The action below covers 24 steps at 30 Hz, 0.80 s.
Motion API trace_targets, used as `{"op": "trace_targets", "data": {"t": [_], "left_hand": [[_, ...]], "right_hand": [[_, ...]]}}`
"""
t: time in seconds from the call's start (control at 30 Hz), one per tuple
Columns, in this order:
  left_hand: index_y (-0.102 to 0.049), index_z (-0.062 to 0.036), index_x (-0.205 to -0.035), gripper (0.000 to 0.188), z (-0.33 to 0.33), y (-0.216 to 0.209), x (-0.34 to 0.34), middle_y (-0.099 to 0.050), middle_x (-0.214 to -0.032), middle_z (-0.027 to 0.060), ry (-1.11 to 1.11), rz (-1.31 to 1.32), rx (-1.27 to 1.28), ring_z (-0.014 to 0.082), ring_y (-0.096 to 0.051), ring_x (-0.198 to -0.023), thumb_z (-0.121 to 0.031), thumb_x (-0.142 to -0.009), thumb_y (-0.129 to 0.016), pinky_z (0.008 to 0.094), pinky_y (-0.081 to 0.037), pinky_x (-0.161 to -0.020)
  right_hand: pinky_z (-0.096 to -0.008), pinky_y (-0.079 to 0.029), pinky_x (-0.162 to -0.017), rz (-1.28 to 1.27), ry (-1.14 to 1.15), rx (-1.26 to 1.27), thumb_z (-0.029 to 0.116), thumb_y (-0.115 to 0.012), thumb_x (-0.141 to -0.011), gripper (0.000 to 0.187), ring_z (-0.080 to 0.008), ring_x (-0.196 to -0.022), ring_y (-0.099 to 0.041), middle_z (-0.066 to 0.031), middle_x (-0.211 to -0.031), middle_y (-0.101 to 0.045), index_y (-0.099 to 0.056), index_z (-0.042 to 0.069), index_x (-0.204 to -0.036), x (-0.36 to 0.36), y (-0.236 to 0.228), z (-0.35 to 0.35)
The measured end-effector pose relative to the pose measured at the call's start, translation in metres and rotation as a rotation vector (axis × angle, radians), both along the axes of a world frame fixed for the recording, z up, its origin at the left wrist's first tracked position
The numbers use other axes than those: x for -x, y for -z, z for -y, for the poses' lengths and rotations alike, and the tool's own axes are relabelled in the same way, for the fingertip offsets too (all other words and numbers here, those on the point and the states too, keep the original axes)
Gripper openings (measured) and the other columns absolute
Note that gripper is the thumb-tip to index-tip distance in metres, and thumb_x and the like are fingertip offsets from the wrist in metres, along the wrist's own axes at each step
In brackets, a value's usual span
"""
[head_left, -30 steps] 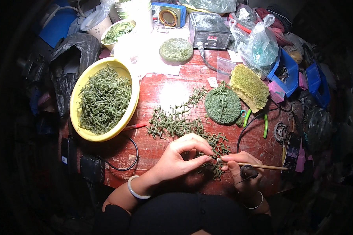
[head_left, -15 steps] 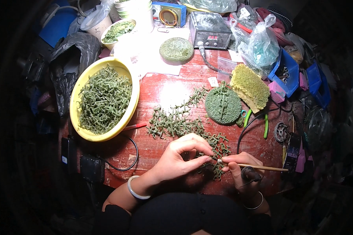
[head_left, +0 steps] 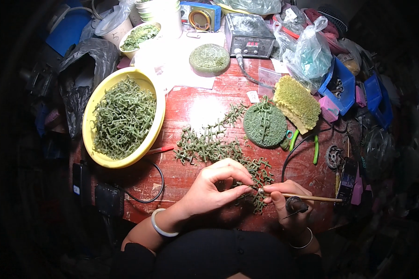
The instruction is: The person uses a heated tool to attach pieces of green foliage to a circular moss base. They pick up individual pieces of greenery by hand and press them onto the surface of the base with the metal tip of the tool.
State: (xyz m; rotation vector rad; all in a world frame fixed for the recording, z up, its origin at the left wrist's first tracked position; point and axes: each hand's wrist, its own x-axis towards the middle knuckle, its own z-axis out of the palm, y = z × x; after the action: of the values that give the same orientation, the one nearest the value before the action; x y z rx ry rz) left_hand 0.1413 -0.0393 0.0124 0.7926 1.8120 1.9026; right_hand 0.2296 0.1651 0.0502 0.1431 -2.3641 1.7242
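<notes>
My left hand (head_left: 221, 183) is closed in a pinch, thumb and index finger on a small, dark green piece that is mostly hidden. Its fingertips meet the metal tip of a thin tool with a wooden handle (head_left: 321, 199). This tool lies between the fingers of my right hand (head_left: 286, 195). A dark pen-like handpiece (head_left: 296, 204) is also tucked in the right hand, its thin tip pointing down and left. Beneath and beyond the fingers spreads a pile of small branching green pieces (head_left: 212, 146). Farther off sits a round textured green disc (head_left: 265, 132) with several such pieces on it.
At the left, a yellow bowl (head_left: 91, 128) holds many green pieces. A control box (head_left: 249, 37) with a lit display stands at the back. A yellow-green sponge-like block (head_left: 299, 103), green-handled pliers (head_left: 315, 149), blue bins (head_left: 333, 95) and a black cable (head_left: 286, 162) lie right.
The dark handpiece in my right hand has turned, and its thin tip now shows at the lower left. My left hand and the wooden-handled tool stay almost still.
</notes>
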Motion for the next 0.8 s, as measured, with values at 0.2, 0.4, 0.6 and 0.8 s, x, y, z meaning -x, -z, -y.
{"op": "trace_targets", "data": {"t": [0.2,0.4,0.6,0.8], "left_hand": [[-0.073,-0.0081,-0.096,0.013,0.0002,0.0021,0.0016,-0.067,-0.100,0.0018,-0.006,-0.023,-0.016,0.0088,-0.059,-0.086,-0.004,-0.084,-0.075,0.0215,-0.042,-0.062],[-0.072,-0.0075,-0.097,0.012,0.0010,-0.0010,0.0007,-0.067,-0.100,0.0018,-0.003,0.024,-0.007,0.0086,-0.058,-0.085,-0.005,-0.086,-0.075,0.0215,-0.042,-0.062],[-0.072,-0.0072,-0.098,0.012,0.0009,0.0009,0.0017,-0.067,-0.100,0.0018,-0.011,0.017,-0.003,0.0080,-0.058,-0.083,-0.006,-0.086,-0.075,0.0213,-0.042,-0.062],[-0.072,-0.0066,-0.098,0.013,0.0014,0.0030,0.0012,-0.067,-0.100,0.0015,-0.010,0.020,0.001,0.0076,-0.057,-0.082,-0.006,-0.086,-0.075,0.0214,-0.042,-0.062]], "right_hand": [[-0.0249,-0.051,-0.057,0.011,0.000,0.003,-0.001,-0.066,-0.091,0.011,-0.0154,-0.066,-0.068,-0.0111,-0.082,-0.068,-0.070,-0.003,-0.101,0.0000,0.0001,0.0010],[-0.0249,-0.050,-0.056,-0.020,0.066,-0.045,0.000,-0.066,-0.091,0.010,-0.0155,-0.065,-0.067,-0.0108,-0.081,-0.068,-0.070,-0.003,-0.100,-0.0030,0.0030,0.0004],[-0.0257,-0.050,-0.056,-0.048,0.068,-0.076,0.001,-0.066,-0.091,0.009,-0.0154,-0.063,-0.066,-0.0103,-0.080,-0.067,-0.070,-0.002,-0.099,0.0010,0.0008,0.0022],[-0.0256,-0.051,-0.058,-0.041,0.115,-0.067,0.004,-0.064,-0.094,0.010,-0.0151,-0.065,-0.066,-0.0120,-0.086,-0.069,-0.068,-0.003,-0.100,-0.0030,0.0021,0.0026]]}}
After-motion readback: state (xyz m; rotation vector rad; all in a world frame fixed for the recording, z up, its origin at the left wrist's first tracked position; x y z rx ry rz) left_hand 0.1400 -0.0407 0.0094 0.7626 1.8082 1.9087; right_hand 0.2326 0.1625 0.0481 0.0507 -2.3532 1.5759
